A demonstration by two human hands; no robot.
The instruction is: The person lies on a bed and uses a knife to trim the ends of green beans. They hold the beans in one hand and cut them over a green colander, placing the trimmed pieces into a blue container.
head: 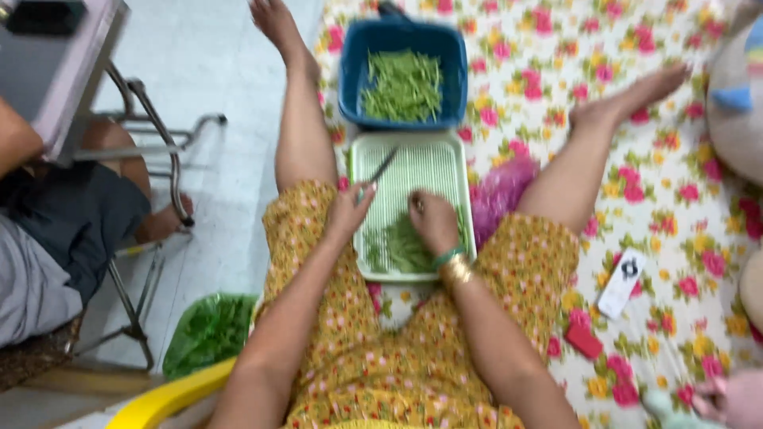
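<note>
Tray [445, 159] between the legs; basin [350, 63] of beans [403, 83] beyond it; phone [622, 284] right; bag [208, 332] left.

Both my arms reach forward and down between my spread legs, elbows bent a little outward. My left hand [350, 208] is closed in a loose fist, thumb side up, wrist straight. My right hand [433, 222] lies palm down, fingers curled and pressing downward, knuckles toward me, with bangles around the wrist. The two hands sit near each other but apart, at the same height.
</note>
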